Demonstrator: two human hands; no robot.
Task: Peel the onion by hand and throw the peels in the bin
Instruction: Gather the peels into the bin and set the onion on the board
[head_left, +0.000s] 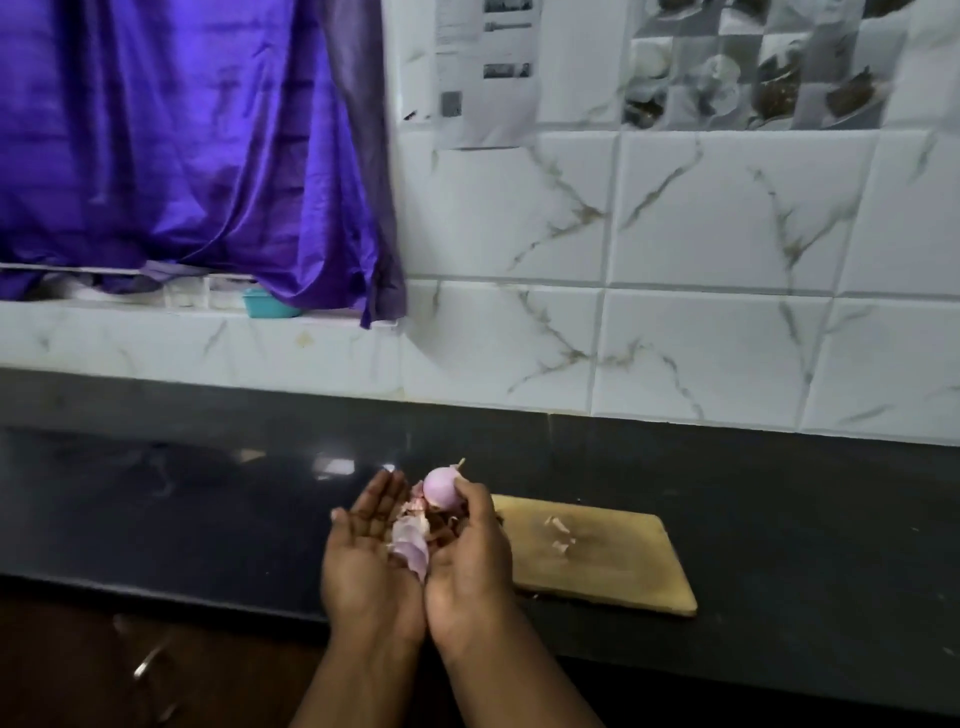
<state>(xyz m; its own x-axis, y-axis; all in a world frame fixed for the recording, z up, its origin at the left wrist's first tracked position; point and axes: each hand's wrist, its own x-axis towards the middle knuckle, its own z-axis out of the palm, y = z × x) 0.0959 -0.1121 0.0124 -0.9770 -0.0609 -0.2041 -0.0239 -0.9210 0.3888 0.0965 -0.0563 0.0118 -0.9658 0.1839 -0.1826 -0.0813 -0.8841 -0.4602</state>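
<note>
Above the table (208, 493) my right hand (470, 551) grips the nearly bare onion (441, 488); my left hand (363, 540), flat, carries peels (410, 545); binning remains, I judge.

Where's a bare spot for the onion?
Dark counter left of the left hand and right of the cutting board is bare. The board's right half is free; scraps lie on its left. Peels fill the left hand.

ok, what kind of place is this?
Likely a home kitchen: a dark counter with marble-look wall tiles behind it, a wooden cutting board on it, and an onion with loose peels.
</note>
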